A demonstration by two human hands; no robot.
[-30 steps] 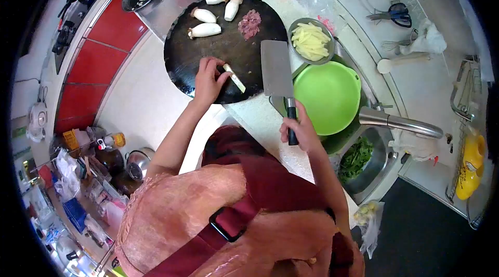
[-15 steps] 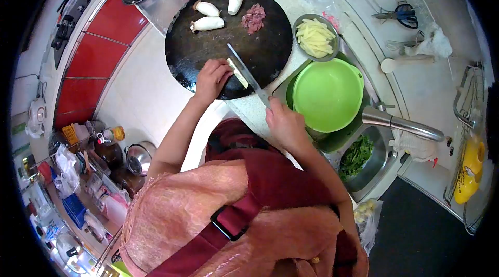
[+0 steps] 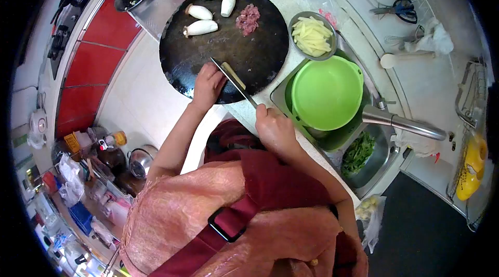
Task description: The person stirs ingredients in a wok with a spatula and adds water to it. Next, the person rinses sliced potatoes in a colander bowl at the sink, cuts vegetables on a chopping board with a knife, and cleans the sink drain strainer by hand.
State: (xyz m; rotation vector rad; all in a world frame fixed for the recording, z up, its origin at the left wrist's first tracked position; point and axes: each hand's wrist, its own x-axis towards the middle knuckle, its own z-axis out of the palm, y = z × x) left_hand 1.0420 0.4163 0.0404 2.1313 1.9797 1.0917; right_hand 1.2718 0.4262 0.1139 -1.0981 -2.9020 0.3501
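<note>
Our right hand [image 3: 274,127] grips the knife [image 3: 236,84]; whether our nearer left hand [image 3: 207,87] clamps anything, we cannot tell. On the board [image 3: 223,48], the pale strip [image 3: 234,76] lies at the left's three o'clock, pointing eleven-to-five.

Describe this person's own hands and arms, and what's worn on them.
The left hand and right hand are both ungloved, with no ring that I can make out. The forearms are bare, with no watch or bracelet visible at either wrist. Nearer the body come a pinkish, textured top and a dark red strap with a black buckle.
</note>
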